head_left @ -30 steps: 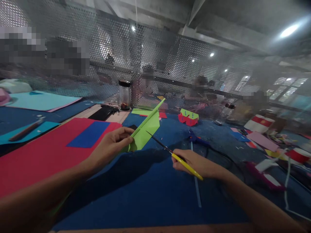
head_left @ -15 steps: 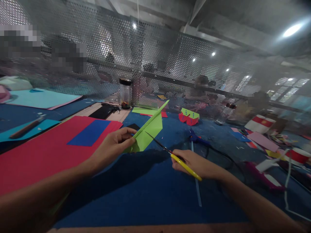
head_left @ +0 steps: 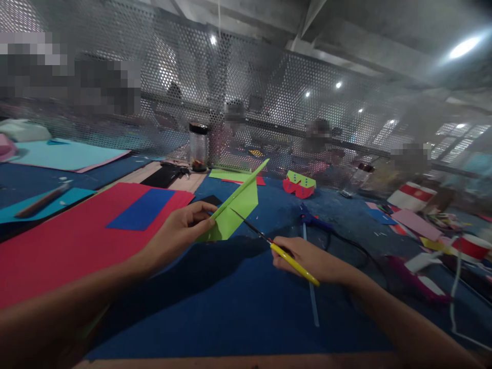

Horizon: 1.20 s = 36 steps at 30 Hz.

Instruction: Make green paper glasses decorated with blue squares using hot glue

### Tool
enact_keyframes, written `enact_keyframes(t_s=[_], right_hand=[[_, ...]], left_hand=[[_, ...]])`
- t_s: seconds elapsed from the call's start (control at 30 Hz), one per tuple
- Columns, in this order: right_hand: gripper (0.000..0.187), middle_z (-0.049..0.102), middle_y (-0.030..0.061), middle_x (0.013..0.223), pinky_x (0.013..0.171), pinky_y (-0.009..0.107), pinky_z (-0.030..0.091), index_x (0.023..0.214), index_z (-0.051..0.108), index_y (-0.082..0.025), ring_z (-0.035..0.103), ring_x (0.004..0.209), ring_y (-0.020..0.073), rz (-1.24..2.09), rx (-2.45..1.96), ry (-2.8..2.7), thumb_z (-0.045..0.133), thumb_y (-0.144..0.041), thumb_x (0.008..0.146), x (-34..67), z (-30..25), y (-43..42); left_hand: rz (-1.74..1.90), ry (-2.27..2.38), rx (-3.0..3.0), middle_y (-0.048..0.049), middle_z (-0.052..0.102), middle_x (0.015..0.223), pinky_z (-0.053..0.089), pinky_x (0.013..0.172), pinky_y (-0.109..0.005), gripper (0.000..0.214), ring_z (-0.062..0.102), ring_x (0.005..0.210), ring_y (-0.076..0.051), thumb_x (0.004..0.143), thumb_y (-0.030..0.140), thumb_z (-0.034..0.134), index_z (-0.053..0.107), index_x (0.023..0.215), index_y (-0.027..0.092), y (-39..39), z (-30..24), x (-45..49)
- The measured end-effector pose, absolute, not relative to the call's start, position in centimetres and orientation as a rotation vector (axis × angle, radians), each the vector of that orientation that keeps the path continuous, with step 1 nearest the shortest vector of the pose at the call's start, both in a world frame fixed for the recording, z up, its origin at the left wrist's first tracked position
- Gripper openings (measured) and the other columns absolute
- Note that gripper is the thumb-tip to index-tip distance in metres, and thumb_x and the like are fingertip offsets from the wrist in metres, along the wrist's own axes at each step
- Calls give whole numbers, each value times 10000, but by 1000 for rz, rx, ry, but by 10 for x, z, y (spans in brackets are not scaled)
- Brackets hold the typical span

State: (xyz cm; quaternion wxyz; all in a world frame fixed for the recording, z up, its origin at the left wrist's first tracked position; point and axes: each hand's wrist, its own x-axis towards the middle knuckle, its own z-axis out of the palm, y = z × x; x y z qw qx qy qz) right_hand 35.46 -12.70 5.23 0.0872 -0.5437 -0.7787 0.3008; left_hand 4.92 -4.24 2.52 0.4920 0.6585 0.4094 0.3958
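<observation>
My left hand (head_left: 180, 233) is closed on the near corner of a folded light green paper (head_left: 236, 207), which it holds up above the blue table mat (head_left: 230, 307) with its long point slanting up to the right. My right hand (head_left: 307, 259) is wrapped round the yellow handles of a pair of scissors (head_left: 274, 246). Their dark blades point up and left and reach the lower edge of the green paper. Both forearms come in from the bottom of the view.
A large red sheet (head_left: 65, 241) with a blue rectangle (head_left: 140, 215) lies at left, with cyan paper (head_left: 65, 154) behind it. A glass jar (head_left: 198, 147), a red-and-green paper model (head_left: 299, 184), and paper scraps and red-and-white cups (head_left: 409, 195) at right surround the mat. A perforated metal screen (head_left: 269, 102) stands behind.
The green paper has risen slightly and shifted right in my left hand. The scissors stay at its lower edge; my right hand has hardly moved.
</observation>
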Motion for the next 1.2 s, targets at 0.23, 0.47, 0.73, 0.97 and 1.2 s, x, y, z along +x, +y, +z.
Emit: enact_keyframes(t_s=[0.23, 0.47, 0.73, 0.97, 1.2], right_hand=[[206, 597, -5, 812, 653, 266, 366, 885, 543, -213, 514, 728, 145, 886, -1620, -2325, 660, -334, 1003, 354, 52, -127], [190, 611, 4, 831, 667, 275, 373, 894, 551, -210, 526, 743, 152, 903, -1630, -2318, 655, -327, 1001, 354, 53, -127], [189, 609, 5, 825, 661, 274, 369, 895, 552, -216, 528, 742, 157, 899, -1610, -2322, 650, -341, 997, 355, 51, -127], [214, 614, 0, 819, 654, 267, 370, 892, 555, -211, 525, 735, 154, 896, -1610, -2324, 642, -365, 1010, 355, 51, -127], [191, 641, 16, 845, 671, 272, 394, 892, 558, -211, 555, 757, 162, 883, -1603, -2334, 649, -339, 1001, 355, 50, -126]], left_hand=[[943, 976, 1579, -9, 761, 748, 513, 607, -278, 480, 726, 675, -200, 831, 529, 790, 654, 1140, 189, -44, 26, 49], [938, 993, 1629, 0, 741, 756, 475, 591, -263, 478, 690, 667, -182, 858, 531, 777, 654, 1165, 186, -43, 24, 48], [937, 988, 1640, -11, 751, 790, 504, 609, -295, 463, 707, 690, -203, 866, 537, 773, 660, 1161, 198, -44, 25, 47], [949, 996, 1651, -12, 766, 798, 517, 626, -293, 472, 722, 714, -215, 853, 544, 786, 675, 1155, 199, -42, 25, 47], [948, 1015, 1631, -15, 754, 781, 537, 617, -305, 457, 728, 708, -224, 822, 537, 791, 683, 1118, 206, -44, 28, 49]])
